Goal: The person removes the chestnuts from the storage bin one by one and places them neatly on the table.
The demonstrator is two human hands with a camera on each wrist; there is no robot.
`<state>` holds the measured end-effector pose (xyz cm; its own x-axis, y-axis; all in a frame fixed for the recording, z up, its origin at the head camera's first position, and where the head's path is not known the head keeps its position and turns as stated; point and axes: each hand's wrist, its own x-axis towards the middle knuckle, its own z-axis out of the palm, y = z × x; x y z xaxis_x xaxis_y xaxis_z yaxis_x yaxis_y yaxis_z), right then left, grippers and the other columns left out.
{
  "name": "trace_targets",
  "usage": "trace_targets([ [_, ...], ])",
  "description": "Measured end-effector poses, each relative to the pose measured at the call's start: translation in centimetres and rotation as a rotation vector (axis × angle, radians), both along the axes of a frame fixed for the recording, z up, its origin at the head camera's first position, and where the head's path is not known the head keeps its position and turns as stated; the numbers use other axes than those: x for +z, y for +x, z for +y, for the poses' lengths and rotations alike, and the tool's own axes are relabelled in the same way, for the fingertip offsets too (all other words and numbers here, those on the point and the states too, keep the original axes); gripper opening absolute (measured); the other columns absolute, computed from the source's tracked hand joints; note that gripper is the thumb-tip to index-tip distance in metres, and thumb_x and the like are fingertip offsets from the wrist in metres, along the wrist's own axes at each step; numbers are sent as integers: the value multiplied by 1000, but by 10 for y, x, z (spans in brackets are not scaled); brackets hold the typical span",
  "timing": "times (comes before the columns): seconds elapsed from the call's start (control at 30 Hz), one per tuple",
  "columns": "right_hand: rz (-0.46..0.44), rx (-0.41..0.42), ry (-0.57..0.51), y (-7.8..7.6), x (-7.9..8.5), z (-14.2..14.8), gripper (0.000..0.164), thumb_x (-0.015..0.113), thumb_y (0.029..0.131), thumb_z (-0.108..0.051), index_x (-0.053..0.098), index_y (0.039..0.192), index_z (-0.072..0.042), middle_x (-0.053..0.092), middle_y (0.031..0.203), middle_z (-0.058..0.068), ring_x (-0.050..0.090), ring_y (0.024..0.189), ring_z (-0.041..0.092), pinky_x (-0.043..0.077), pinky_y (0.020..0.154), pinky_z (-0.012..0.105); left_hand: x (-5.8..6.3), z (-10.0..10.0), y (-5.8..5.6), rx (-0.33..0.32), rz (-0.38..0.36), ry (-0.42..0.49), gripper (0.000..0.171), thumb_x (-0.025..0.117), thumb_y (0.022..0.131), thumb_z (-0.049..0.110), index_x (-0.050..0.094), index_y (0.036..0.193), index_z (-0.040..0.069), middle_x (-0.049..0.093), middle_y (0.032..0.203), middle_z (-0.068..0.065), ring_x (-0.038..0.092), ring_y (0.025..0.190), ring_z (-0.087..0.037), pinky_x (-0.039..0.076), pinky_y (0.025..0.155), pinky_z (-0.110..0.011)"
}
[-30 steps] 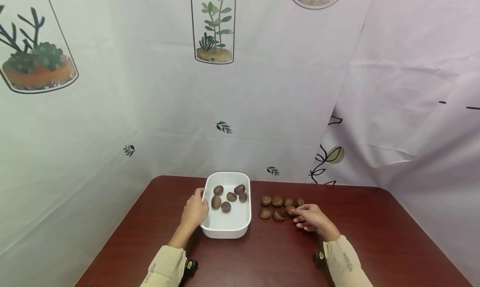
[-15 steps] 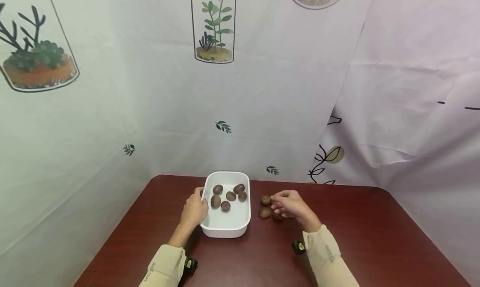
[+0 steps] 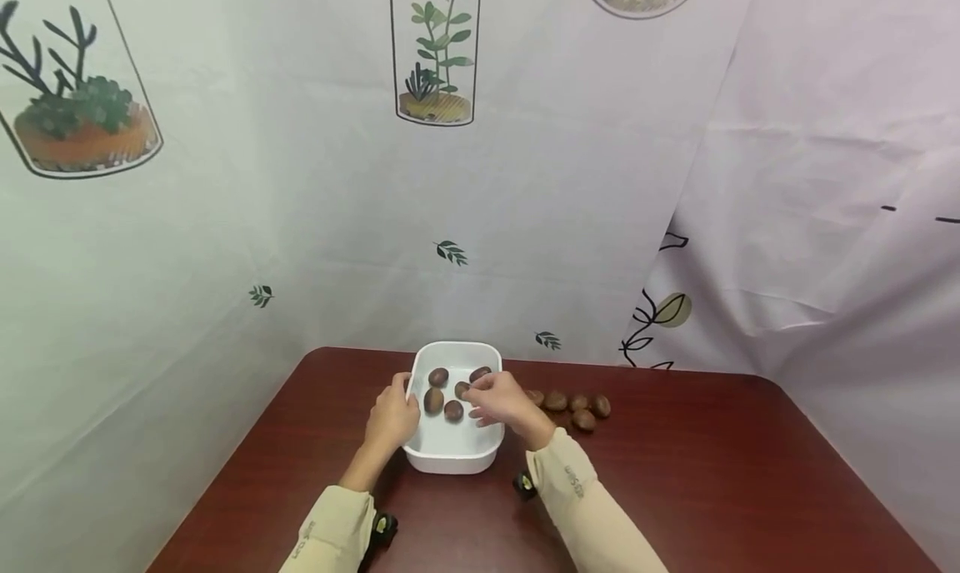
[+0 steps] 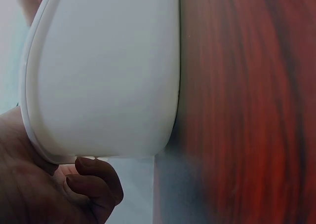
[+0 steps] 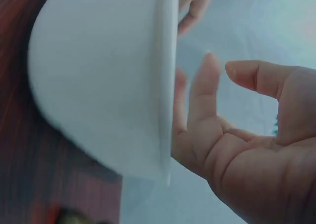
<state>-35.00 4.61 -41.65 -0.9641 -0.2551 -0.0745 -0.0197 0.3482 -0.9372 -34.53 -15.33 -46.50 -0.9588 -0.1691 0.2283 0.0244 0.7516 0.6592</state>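
A white rectangular tray (image 3: 453,465) stands on the table, with several brown chestnuts (image 3: 433,401) inside. My left hand (image 3: 392,415) grips the tray's left rim; in the left wrist view its curled fingers (image 4: 96,184) show at the tray's wall. My right hand (image 3: 501,402) is over the tray's right side, reaching across the rim. The right wrist view shows a gap between its thumb and forefinger, with nothing visible there. One chestnut lies by its fingertips in the head view. The hand covers part of the tray's right side.
More chestnuts (image 3: 578,402) lie in a loose group on the dark red table (image 3: 712,473) right of the tray, partly hidden by the right wrist. A white cloth (image 3: 360,223) printed with plants hangs behind the table.
My right hand has moved left from the chestnuts on the table to over the tray. The left hand keeps its hold on the tray, which stays in place.
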Motion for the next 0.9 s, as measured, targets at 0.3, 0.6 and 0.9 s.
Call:
trace_targets([
  [0.3,-5,-34,109,-5,-14,-20,27,71,84,-10,61,103,7,59,88,11,59,59,16,56,54,31,-3,4,-1,-14,-5,7,43,52,97,14,48,138,2,63,114,-25,65,96,-44,51,75,-56],
  [0.6,18,-73,139,-13,-36,-44,18,69,81,-9,58,89,3,57,72,9,58,48,13,53,48,27,1,-7,1,11,-10,-20,42,50,97,12,47,138,2,62,118,-27,64,98,-46,50,77,-58],
  [0.9,95,-181,153,-16,-49,-42,37,72,76,-3,40,60,-12,44,61,2,50,46,12,47,43,24,-3,2,-1,2,-7,9,43,50,98,15,47,139,4,62,117,-26,64,100,-46,49,78,-58],
])
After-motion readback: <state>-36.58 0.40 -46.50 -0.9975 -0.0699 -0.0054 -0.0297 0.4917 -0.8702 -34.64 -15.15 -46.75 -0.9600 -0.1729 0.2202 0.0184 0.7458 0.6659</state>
